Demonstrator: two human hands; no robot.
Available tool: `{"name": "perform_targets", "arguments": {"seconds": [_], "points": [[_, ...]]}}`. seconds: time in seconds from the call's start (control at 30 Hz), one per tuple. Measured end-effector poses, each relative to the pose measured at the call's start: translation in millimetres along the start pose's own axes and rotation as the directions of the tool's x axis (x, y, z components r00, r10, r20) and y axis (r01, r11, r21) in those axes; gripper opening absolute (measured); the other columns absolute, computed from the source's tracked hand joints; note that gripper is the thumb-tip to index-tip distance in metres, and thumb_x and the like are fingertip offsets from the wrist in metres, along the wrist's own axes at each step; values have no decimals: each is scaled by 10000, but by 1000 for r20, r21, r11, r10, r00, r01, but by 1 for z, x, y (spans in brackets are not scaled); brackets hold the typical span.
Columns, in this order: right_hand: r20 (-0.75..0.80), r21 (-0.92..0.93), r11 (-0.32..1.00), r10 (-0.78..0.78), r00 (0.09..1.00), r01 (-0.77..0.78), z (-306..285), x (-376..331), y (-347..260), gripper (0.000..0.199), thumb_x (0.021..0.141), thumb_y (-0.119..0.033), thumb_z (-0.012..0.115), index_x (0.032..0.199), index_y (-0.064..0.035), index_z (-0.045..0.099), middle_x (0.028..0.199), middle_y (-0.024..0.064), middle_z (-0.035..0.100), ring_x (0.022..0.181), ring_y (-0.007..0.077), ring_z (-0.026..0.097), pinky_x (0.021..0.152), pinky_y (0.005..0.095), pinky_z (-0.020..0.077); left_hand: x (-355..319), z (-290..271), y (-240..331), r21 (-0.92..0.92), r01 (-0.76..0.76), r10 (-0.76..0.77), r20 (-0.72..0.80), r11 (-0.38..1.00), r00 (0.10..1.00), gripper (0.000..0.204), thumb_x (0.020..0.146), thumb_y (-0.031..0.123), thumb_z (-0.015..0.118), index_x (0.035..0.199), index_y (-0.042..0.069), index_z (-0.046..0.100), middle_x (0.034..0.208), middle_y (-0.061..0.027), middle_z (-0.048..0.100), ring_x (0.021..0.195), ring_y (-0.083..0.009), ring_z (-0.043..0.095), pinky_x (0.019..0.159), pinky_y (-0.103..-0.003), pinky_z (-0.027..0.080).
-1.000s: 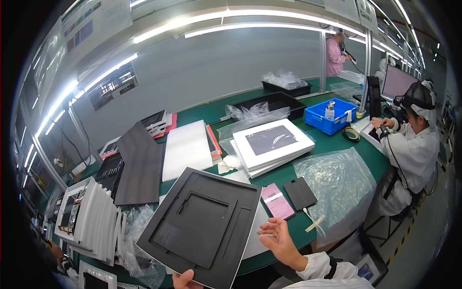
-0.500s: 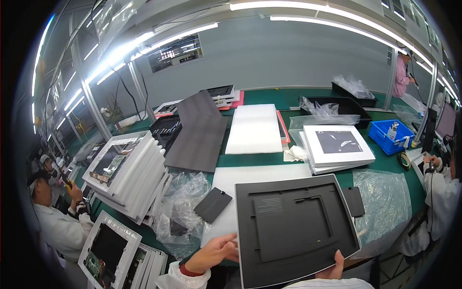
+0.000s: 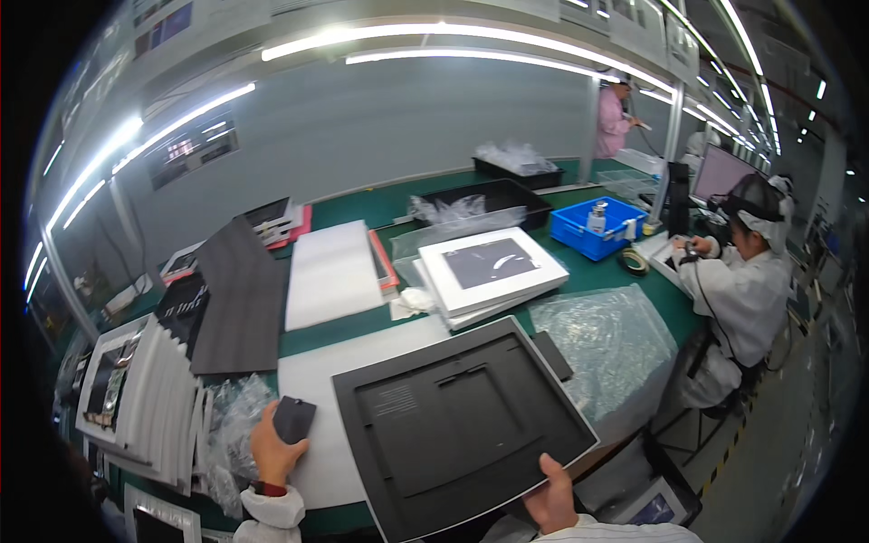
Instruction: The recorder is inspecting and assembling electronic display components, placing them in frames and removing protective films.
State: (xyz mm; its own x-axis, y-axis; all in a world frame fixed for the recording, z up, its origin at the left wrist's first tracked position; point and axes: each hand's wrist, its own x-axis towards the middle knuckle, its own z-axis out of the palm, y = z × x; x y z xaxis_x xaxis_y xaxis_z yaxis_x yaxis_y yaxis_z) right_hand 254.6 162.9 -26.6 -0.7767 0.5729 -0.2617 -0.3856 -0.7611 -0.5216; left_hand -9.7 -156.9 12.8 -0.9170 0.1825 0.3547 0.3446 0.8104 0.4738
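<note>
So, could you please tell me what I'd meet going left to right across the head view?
Stack of white frames, left hand holding a small dark panel, large black panel, dark ring, seated co-worker.

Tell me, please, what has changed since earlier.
The left hand has moved left from the black panel to grasp a small dark plate; the right hand, free at first, now holds the panel's lower edge. The blue bin stayed put.

A blue bin point(image 3: 577, 240) holding a bottle point(image 3: 596, 220) stands near a black tray point(image 3: 507, 197).
</note>
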Motion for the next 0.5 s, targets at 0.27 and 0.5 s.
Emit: {"name": "perform_targets", "arguments": {"seconds": [0.27,0.5], "points": [[-95,113,988,114,989,-103,78,-26,44,286,899,-197,643,1154,-94,563,821,59,631,701,95,613,613,290,515,-7,-47,24,-553,201,-380,-231,809,896,805,717,-3,694,1412,128,310,955,-123,563,831,-207,599,746,-320,472],[17,-49,943,330,944,-329,68,-14,78,332,950,-111,526,1258,-23,440,1186,130,561,1057,235,586,925,420,498,-17,-78,54,-914,83,-427,-104,397,898,896,806,70,722,1497,164,160,1025,-145,558,954,-215,599,828,-328,482]]}}
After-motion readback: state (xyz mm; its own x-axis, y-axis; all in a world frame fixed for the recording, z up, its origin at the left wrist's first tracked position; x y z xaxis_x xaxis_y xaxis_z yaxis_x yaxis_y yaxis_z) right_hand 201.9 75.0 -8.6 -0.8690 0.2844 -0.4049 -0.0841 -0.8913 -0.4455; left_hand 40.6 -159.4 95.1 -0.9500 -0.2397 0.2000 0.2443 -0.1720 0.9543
